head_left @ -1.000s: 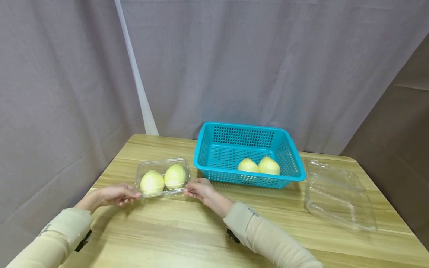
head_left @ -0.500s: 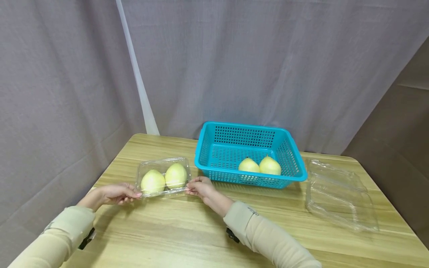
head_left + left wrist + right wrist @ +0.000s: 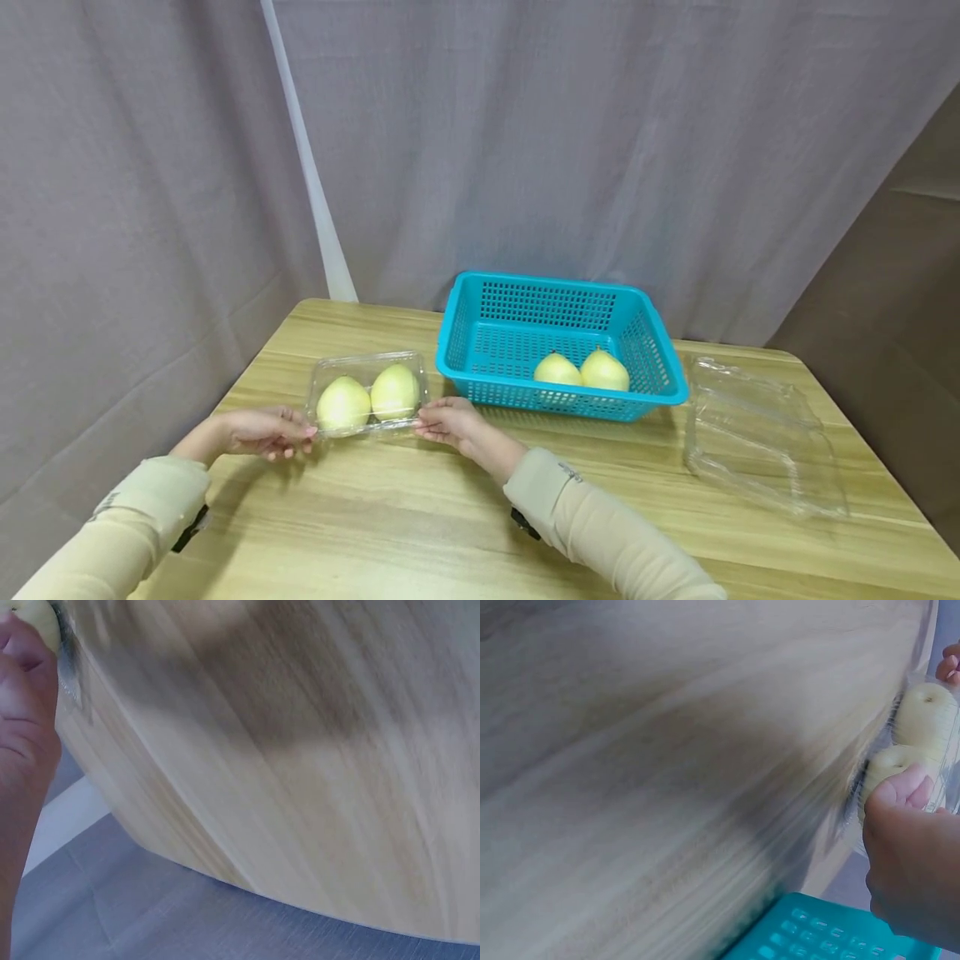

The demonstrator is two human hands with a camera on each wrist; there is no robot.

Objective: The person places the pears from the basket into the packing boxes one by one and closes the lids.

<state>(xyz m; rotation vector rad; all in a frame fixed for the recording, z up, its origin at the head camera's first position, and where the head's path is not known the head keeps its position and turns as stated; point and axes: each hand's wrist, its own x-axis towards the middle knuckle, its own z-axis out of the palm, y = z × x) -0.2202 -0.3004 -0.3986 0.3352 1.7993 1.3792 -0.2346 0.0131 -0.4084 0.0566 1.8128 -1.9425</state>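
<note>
A clear plastic clamshell box (image 3: 363,361) with two pale yellow pears (image 3: 343,406) inside lies at the left of the wooden table, its lid down over the fruit. At its front left corner my left hand (image 3: 262,433) pinches the edge between thumb and fingers. My right hand (image 3: 454,426) pinches the front right corner in the same way. The right wrist view shows the right thumb over the box's edge, beside a pear (image 3: 924,714). Only part of the left hand (image 3: 26,705) shows in the left wrist view, at the upper left edge.
A turquoise plastic basket (image 3: 487,387) stands right of the box, holding two more pears (image 3: 604,372). Farther right lies an open clear plastic box (image 3: 750,450). Grey curtains (image 3: 525,150) hang behind the table (image 3: 420,517).
</note>
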